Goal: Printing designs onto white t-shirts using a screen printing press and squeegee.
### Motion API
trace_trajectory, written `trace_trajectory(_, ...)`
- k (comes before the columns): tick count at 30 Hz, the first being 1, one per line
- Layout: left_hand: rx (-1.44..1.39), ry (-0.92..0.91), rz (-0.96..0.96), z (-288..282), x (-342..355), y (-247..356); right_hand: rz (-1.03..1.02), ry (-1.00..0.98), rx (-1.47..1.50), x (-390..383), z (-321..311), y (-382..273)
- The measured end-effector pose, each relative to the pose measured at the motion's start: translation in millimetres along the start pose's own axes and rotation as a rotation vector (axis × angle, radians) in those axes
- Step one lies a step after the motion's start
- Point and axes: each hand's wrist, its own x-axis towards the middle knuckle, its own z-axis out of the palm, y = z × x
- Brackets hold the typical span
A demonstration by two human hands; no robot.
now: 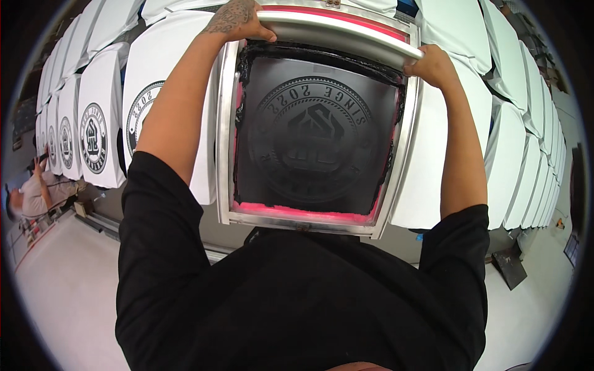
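Note:
Both arms reach forward over a screen-printing frame (402, 154) with silver metal sides. At its far end lies a wide silver squeegee (337, 38). My left hand (243, 23) is closed on the squeegee's left end, thumb on the near side. Its right end is gripped by my right hand (431, 66), fingers curled over the bar. The mesh (322, 198) is dark, with a round emblem showing through. Thick black ink (309, 54) lies along the squeegee's near edge and down both sides. Pink emulsion (303, 211) borders the mesh at the near end.
White shirts (102, 123) on boards run along the left, several bearing a black round print. More white shirts (458, 28) line the right side. Another person (40, 191) stands at the far left. A dark panel (510, 269) sits low on the right, above the pale floor (68, 272).

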Motion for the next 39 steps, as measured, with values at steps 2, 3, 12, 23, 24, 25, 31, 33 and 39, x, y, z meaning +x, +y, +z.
trace_trajectory(2, -0.018, 0.097, 0.066, 18, 2, -18, 0.002, 0.042, -0.025, 14, 10, 10)
trace_trajectory(3, 0.158, 0.089, -0.15, 41, 8, -21, -0.005, 0.036, -0.028, 15, 16, 12)
trace_trajectory(12, -0.438, -0.432, 0.009, 175, -243, 142, -0.389, 0.145, -0.068, 17, 33, -48)
trace_trajectory(23, -0.808, -0.176, -0.447, 336, -403, 245, -0.546, 0.094, 0.02, -66, 86, -91)
trace_trajectory(24, -0.795, -0.146, -0.415, 332, -399, 245, -0.511, 0.035, 0.037, -97, 89, -100)
trace_trajectory(25, -0.786, -0.123, -0.388, 324, -395, 247, -0.473, -0.031, 0.058, -129, 97, -103)
trace_trajectory(31, -0.662, -0.228, -0.423, 310, -383, 252, -0.54, 0.141, -0.029, -331, 203, -122)
trace_trajectory(33, -0.637, -0.442, -0.516, 309, -378, 254, -0.521, 0.16, 0.017, -376, 221, -125)
trace_trajectory(39, -0.61, -0.231, -0.435, 303, -396, 260, -0.478, 0.089, 0.092, -348, 170, -125)
